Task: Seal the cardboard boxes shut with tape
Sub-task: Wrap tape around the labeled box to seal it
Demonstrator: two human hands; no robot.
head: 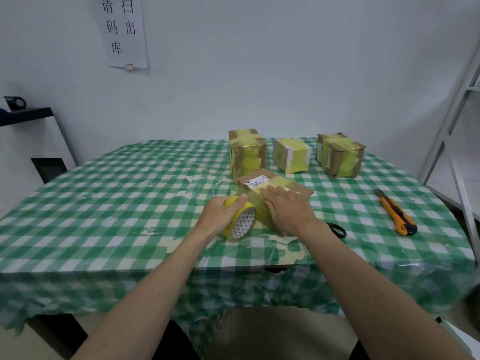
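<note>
Yellow tape roll [240,219] gripped in the left hand [220,211], fingers curled over its outer rim, thumb on top, core facing the camera. Held tight against the near-left face of the cardboard box [275,185] at centre counter, likely so the strip stays taut while being laid. Right hand [288,206] flat on the box's near top edge, fingers straight and pressed together, pointing toward 10 o'clock; probably smoothing the strip down and pinning the box against the pull of the roll. White shipping label [257,182] showing on the box top beyond the fingertips.

Three more boxes standing further back, well apart from the hands: one at 12 o'clock [246,152] just behind the worked box, one at 1 o'clock [292,155], one at 2 o'clock [339,154]. All heavily wrapped in yellow tape, so apparently finished and set aside out of the way.

Orange utility knife [396,213] lying at 3 o'clock on the green checked counter [104,190], within reach for cutting the strip. Black scissors handle [337,229] just beside the right wrist, mostly hidden. Scraps of tape stuck about the counter's near edge.

Next move, by judgement: finishing the wrap, then severing the tape.
</note>
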